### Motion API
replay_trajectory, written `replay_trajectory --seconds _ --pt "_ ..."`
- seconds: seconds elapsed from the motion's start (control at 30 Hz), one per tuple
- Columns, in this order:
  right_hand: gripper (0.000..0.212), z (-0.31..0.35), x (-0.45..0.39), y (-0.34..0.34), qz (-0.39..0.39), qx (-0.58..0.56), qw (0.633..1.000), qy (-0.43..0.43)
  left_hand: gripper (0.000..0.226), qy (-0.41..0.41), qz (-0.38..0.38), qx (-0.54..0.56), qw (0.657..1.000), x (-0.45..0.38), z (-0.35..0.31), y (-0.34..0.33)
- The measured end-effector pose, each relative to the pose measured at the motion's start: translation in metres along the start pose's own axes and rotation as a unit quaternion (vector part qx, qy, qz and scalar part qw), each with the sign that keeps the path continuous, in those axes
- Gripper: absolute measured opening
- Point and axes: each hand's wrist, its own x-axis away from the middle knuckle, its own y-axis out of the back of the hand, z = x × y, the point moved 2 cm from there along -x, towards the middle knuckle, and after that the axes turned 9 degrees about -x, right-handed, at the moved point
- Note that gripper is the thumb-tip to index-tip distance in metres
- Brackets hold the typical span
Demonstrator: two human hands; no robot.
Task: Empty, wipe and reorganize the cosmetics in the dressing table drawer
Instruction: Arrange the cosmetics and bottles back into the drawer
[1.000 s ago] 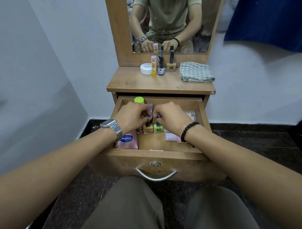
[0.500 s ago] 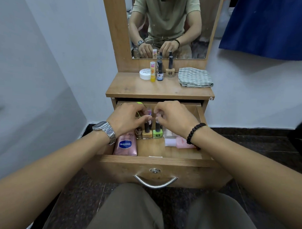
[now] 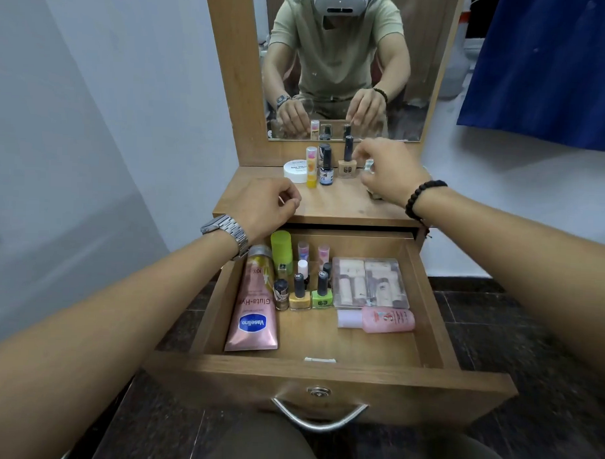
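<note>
The wooden drawer [image 3: 425, 302] stands pulled out. Inside lie a pink Vaseline tube [image 3: 255, 310], a green-capped bottle [image 3: 282, 251], yellow [image 3: 299, 296] and green [image 3: 321, 295] nail polish bottles, a clear box of small items [image 3: 369, 283] and a pink bottle [image 3: 382, 320] on its side. On the tabletop [image 3: 329, 206] stand a white jar [image 3: 294, 170], a yellow tube [image 3: 311, 167], a dark bottle [image 3: 325, 166] and a beige polish bottle [image 3: 347, 162]. My left hand [image 3: 266, 205] hovers over the tabletop's front left, fingers loosely curled, holding nothing. My right hand [image 3: 388, 174] hovers just right of the beige bottle, fingers relaxed.
A mirror [image 3: 341, 66] rises behind the tabletop. A checked cloth [image 3: 368, 166] lies mostly hidden under my right hand. A pale wall is on the left, a blue curtain [image 3: 547, 66] at the upper right, dark floor tiles around the table.
Both hands have left the nail polish bottles in the drawer and risen to the tabletop, the right one going over the cloth. The view has moved closer and tilted up.
</note>
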Motion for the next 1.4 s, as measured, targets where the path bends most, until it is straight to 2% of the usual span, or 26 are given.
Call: replay_trajectory --seconds 0.13,0.23,0.4,0.53,0.7,1.03,1.17,1.3,1.4 --pt "0.048 0.000 -0.030 0.001 0.014 0.065 0.998 0.017 0.013 0.010 -0.004 -0.019 1.000 -0.009 0.007 -0.006" --pt "0.052 -0.003 -0.045 -0.005 0.020 0.069 0.997 0.015 0.012 0.011 -0.014 -0.020 1.000 -0.011 0.012 -0.013" --pt "0.038 -0.008 -0.057 -0.019 0.015 0.062 0.998 0.006 0.012 -0.003 -0.027 -0.014 1.000 -0.009 0.018 -0.021" --pt "0.022 -0.010 -0.059 -0.021 -0.004 0.001 1.000 -0.028 0.010 -0.003 -0.035 -0.026 0.999 -0.009 0.020 -0.025" --pt "0.017 -0.012 -0.047 -0.008 -0.028 -0.033 0.998 -0.041 0.010 0.002 -0.037 -0.038 0.999 -0.007 0.019 -0.024" --pt "0.009 -0.003 0.021 0.052 -0.098 -0.079 0.992 0.016 0.019 -0.032 0.028 -0.012 0.999 0.016 0.012 -0.010" --pt "0.008 0.030 0.071 0.059 -0.047 -0.122 0.991 0.020 0.023 -0.038 0.055 -0.013 0.998 0.027 0.011 -0.005" --pt "0.009 0.067 0.114 0.034 0.076 -0.179 0.981 0.015 0.029 -0.043 0.055 -0.005 0.998 0.042 0.012 -0.004" --pt "0.010 0.091 0.131 0.001 0.152 -0.134 0.978 0.042 0.028 -0.036 0.054 0.009 0.998 0.052 0.016 -0.005"
